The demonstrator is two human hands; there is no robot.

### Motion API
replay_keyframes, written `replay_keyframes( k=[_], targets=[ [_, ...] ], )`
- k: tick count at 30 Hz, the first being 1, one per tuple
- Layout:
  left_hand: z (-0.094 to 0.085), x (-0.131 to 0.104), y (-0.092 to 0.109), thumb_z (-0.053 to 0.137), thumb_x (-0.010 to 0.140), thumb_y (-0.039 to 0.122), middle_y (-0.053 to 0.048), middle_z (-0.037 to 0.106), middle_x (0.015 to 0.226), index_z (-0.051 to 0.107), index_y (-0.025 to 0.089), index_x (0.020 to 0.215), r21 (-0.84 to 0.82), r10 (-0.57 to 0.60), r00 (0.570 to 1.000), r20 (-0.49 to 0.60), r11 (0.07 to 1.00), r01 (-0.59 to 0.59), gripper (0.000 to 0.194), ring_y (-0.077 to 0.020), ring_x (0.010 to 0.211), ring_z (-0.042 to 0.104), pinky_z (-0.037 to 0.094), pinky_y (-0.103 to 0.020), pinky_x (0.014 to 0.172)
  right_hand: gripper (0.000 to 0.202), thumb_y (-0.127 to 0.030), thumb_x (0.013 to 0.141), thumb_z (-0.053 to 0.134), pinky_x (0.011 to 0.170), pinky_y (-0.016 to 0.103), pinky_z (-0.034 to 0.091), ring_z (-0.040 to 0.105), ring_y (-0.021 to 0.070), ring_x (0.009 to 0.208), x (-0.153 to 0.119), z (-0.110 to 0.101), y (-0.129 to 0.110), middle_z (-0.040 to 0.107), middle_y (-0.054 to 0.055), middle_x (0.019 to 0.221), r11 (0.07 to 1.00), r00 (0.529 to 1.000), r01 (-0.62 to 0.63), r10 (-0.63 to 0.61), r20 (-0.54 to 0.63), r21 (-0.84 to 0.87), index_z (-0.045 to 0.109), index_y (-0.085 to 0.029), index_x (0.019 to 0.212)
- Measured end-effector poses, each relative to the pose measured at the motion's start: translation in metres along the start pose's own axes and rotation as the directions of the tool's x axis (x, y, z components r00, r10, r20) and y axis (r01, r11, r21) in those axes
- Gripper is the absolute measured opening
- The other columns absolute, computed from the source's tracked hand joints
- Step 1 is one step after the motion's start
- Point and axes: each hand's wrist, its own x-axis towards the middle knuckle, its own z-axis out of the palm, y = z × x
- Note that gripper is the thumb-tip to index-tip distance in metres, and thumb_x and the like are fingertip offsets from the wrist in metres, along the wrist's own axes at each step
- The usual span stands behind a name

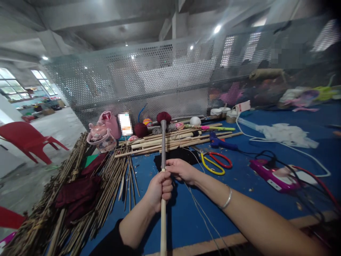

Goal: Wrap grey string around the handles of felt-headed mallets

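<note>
My left hand [159,189] is wrapped round a pale wooden stick [163,227] that points away from me over the blue table. The stick's far half is covered in tight grey wrapping [163,145], and a dark red ball-shaped head [163,116] tops it. Just beyond the left fist, my right hand [182,170] pinches at the lower end of the wrapping. Its fingertips partly hide what they hold. Thin grey thread [198,206] trails from beneath that hand toward the table's front edge. A dark cloth [186,155] lies under the stick.
Yellow and red-handled scissors [214,163], a blue glue gun [222,142] and a purple power strip [274,176] with cords lie to the right. Bundled twigs [103,199] and dark red fabric [80,193] cover the left. Behind are wooden sticks [149,145] and a perforated metal screen [138,78].
</note>
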Motion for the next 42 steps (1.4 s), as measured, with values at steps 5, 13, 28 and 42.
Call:
replay_keyframes(
  k=[5, 13, 28, 42],
  targets=[
    [-0.003, 0.012, -0.021, 0.060, 0.067, 0.044, 0.008, 0.043, 0.045, 0.041, 0.018, 0.070, 0.469, 0.465, 0.867, -0.178, 0.815, -0.341, 0.032, -0.0046, 0.034, 0.040, 0.026, -0.015, 0.032, 0.020, -0.030, 0.071, 0.056, 0.029, 0.016, 0.013, 0.022, 0.0008, 0.029, 0.002, 0.002, 0.001, 0.041, -0.008, 0.042, 0.999, 0.998, 0.001, -0.003, -0.059, -0.039, 0.052, -0.012, 0.075],
    [0.003, 0.008, -0.016, 0.049, 0.070, 0.057, 0.002, 0.055, 0.049, 0.045, 0.016, 0.075, 0.354, 0.311, 0.940, -0.140, 0.902, -0.246, 0.041, -0.0050, 0.029, 0.042, 0.028, -0.015, 0.030, 0.023, -0.031, 0.071, 0.061, 0.028, 0.015, 0.009, 0.017, 0.0007, 0.031, 0.002, -0.012, -0.003, 0.038, -0.010, 0.045, 0.995, 0.991, -0.090, 0.086, 0.103, 0.040, 0.054, -0.012, 0.083],
    [-0.015, 0.008, -0.005, 0.058, 0.068, 0.045, 0.002, 0.055, 0.048, 0.052, 0.014, 0.062, 0.629, 0.291, 0.957, -0.017, 0.747, -0.216, 0.031, -0.0039, 0.032, 0.038, 0.027, -0.017, 0.034, 0.026, -0.038, 0.071, 0.060, 0.028, 0.015, 0.009, 0.016, 0.0015, 0.029, 0.004, -0.019, 0.004, 0.028, -0.011, 0.036, 0.992, 0.994, -0.105, 0.104, -0.017, -0.075, 0.049, -0.014, 0.068],
    [-0.017, 0.008, -0.001, 0.067, 0.060, 0.043, 0.001, 0.055, 0.051, 0.054, 0.012, 0.067, 0.600, 0.304, 0.951, -0.063, 0.772, -0.207, 0.034, -0.0060, 0.041, 0.047, 0.034, -0.016, 0.040, 0.028, -0.037, 0.067, 0.064, 0.029, 0.014, 0.008, 0.012, 0.0013, 0.031, 0.006, -0.020, 0.005, 0.025, -0.013, 0.037, 0.991, 0.991, -0.135, 0.135, -0.009, 0.018, 0.046, -0.016, 0.072]
  ],
)
